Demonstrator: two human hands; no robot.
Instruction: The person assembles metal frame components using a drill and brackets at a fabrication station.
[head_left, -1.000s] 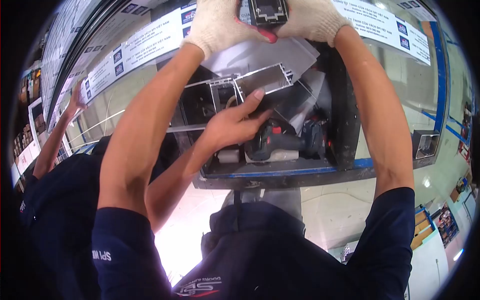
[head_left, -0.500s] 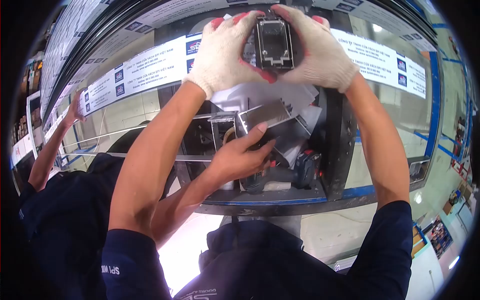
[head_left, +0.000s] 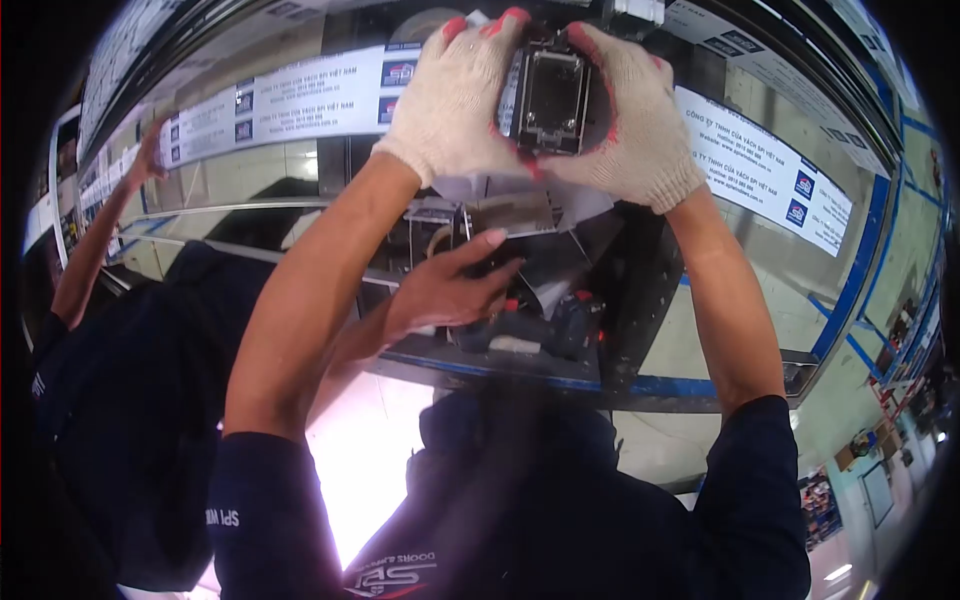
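Note:
Both of my hands wear white knit gloves with red fingertips and are raised overhead. My left hand (head_left: pixel 452 100) and my right hand (head_left: pixel 632 120) clasp a black rectangular metal fitting (head_left: pixel 550 98) from either side, against a dark frame. Just below, a co-worker's bare hand (head_left: pixel 445 290) reaches into an open dark box, touching a silver aluminium profile piece (head_left: pixel 515 212).
A cordless drill (head_left: pixel 540 330) lies in the dark box (head_left: pixel 480 362) with its blue edge. White printed label strips (head_left: pixel 290 100) run along the glass panels left and right. The co-worker in dark blue stands at the left, one arm (head_left: pixel 95 240) raised to the frame.
The view has swung, so my hands and the fitting sit lower and more central. My gloves have closed further around the fitting. The co-worker's hand stays at the profile.

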